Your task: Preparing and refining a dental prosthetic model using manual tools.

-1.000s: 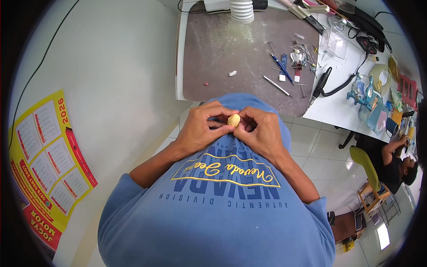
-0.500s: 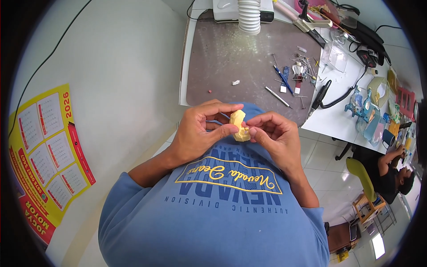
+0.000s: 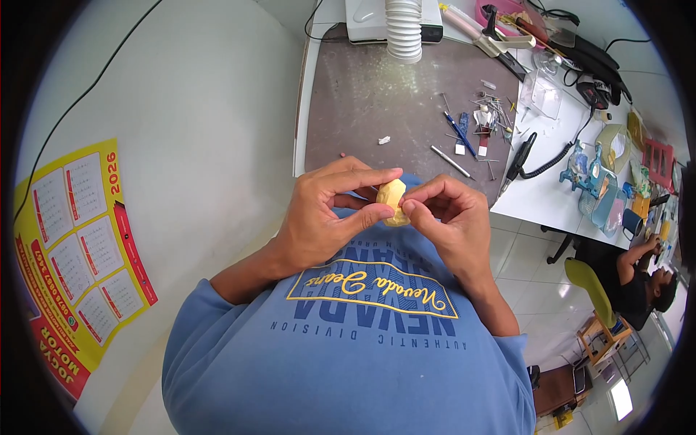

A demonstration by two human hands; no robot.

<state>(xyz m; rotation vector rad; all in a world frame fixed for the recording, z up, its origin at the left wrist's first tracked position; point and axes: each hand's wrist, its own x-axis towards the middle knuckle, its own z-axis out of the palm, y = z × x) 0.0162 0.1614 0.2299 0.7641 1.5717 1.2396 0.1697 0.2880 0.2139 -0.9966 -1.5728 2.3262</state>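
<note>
A small yellow dental cast (image 3: 393,191) is held up in front of my chest, just short of the table's near edge. My left hand (image 3: 330,206) grips it from the left, with the thumb below and the fingers along its upper side. My right hand (image 3: 448,217) is closed in a pinch, thumb and forefinger tips together against the cast's right side. Whatever lies between those tips is too small and hidden to make out. The other right fingers curl behind.
On the brown table mat (image 3: 362,94) lie a white lump (image 3: 384,140), a blue pen-like tool (image 3: 462,134), a silver pen-like tool (image 3: 451,162) and a heap of small burs (image 3: 494,116). A white ribbed hose (image 3: 403,32) hangs over the back. Far right, another person (image 3: 631,279) sits working.
The cast has tipped slightly in my left fingers. My right thumb and forefinger have closed together against its side. The view has shifted a little.
</note>
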